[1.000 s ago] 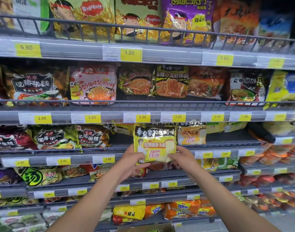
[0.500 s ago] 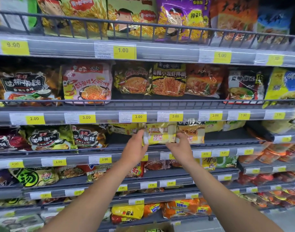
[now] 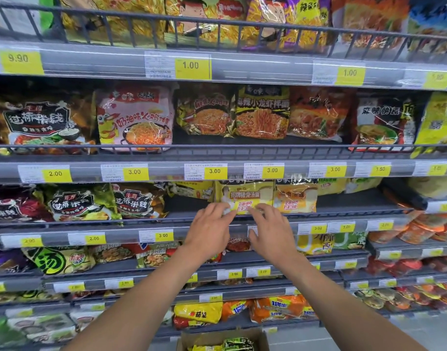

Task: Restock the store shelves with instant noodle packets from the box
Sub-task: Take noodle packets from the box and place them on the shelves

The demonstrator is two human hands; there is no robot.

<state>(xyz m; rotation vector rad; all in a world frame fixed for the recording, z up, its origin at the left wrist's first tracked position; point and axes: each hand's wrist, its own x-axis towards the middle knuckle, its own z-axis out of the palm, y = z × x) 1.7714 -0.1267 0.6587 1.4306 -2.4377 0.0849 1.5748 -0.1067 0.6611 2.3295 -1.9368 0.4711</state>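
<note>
Head view: shelves (image 3: 242, 64) are filled with noodle packets, and a box (image 3: 192, 338) is seen at the bottom edge. A yellow packet (image 3: 245, 196) is stood upright on the middle shelf (image 3: 181, 205), just beside an orange packet (image 3: 295, 198). Its lower edge is touched by the left grip (image 3: 209, 231) and the right grip (image 3: 270, 234), both released, fingers straight.

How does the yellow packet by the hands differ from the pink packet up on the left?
The pale yellow noodle packet sits one shelf lower than the pink noodle packet. Fingertips of the left hand and right hand touch the yellow one; the pink one is untouched. Both stand upright, facing out.
</note>
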